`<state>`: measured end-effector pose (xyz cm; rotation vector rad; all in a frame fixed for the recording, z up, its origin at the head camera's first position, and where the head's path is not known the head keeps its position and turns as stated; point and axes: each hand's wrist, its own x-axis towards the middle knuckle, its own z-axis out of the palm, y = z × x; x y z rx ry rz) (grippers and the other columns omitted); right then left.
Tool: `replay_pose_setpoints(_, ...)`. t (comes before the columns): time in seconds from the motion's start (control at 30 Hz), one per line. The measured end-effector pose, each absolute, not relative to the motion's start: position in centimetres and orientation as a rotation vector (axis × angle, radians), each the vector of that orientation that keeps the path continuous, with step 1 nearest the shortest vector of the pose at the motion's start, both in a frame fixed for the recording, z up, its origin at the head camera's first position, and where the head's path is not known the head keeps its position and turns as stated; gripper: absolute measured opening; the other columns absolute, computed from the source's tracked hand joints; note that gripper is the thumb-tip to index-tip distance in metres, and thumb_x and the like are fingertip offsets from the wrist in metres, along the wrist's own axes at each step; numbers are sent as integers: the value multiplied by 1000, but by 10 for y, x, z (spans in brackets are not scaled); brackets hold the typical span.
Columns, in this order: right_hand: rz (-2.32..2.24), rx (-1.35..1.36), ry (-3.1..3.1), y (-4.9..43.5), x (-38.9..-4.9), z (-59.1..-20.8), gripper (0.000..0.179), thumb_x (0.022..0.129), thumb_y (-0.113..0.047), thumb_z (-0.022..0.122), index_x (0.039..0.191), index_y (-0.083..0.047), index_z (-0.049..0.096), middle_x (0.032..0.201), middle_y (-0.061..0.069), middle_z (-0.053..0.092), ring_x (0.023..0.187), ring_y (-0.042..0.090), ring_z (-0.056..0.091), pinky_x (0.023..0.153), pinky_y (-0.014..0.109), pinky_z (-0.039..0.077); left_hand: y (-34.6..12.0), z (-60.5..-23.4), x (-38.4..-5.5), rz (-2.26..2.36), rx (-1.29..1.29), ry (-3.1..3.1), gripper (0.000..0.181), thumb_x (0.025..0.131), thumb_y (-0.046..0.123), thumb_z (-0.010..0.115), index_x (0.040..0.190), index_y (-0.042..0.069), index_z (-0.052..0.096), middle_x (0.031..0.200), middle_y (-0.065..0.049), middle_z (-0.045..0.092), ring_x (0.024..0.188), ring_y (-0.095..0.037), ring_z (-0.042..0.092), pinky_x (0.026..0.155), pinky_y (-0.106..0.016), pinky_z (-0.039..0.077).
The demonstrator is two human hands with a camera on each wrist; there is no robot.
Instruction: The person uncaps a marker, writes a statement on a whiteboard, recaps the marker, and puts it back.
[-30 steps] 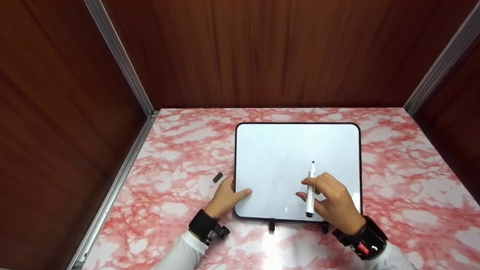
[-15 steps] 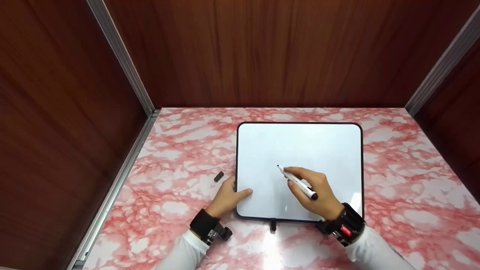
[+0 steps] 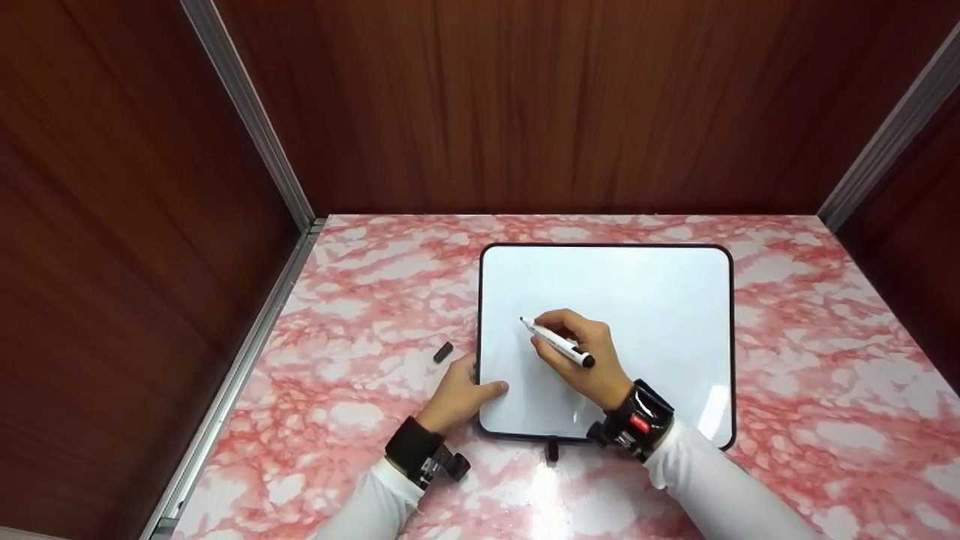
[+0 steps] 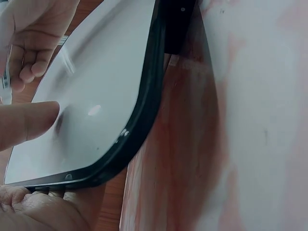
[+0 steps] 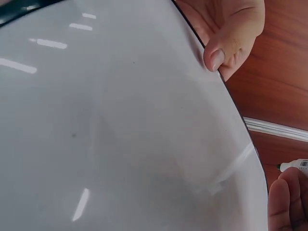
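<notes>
A white board with a dark frame (image 3: 660, 315) stands on the table, a small black foot (image 3: 553, 451) under its lower edge. My left hand (image 3: 459, 394) grips the board's left edge, thumb (image 4: 31, 120) on the white face and the other fingers behind. Between thumb and fingers, my right hand (image 3: 589, 356) pinches a white whiteboard marker (image 3: 553, 340). Its uncapped dark tip points up and left over the left part of the face, which bears no visible marks. At the right wrist view's edge, the marker (image 5: 299, 165) shows beyond the board's rim.
A black marker cap (image 3: 443, 352) lies on the red-and-white marbled table (image 3: 360, 375), just left of the left hand. Brown wood-look panels (image 3: 525, 112) close off the back and both sides, joined by metal corner rails (image 3: 259, 124).
My right hand has carried the marker leftward across the board, and its tip has turned from pointing away to pointing up-left. The left hand keeps its grip on the edge.
</notes>
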<state>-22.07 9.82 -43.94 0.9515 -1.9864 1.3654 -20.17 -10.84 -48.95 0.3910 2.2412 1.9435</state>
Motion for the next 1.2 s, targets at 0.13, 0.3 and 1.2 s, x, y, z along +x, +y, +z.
replay_pose_setpoints(0.13,1402,897,-1996,95,-239,-456,19,78,4,74,96,0,69,84,5,71,63,17,63,55,22,48,-108,-491,-202,1948,417,2241,39,82,-5,66,120,-8,59,111,-19,66,98,-27,65,81,-35,54)
replay_pose_setpoints(0.3,1426,863,-2030,91,-252,-462,17,81,-4,73,98,-6,71,85,0,71,63,13,62,55,20,48,-106,-491,-201,1941,460,2290,40,81,-8,66,120,-10,58,111,-21,66,98,-30,65,81,-37,54)
replay_pose_setpoints(1.2,1243,917,-2057,74,-277,-457,12,80,-8,73,78,-11,61,76,-8,67,55,6,51,48,20,39,-106,-490,-200,1960,444,2300,42,82,-7,65,123,-8,57,110,-20,66,98,-29,65,84,-37,53)
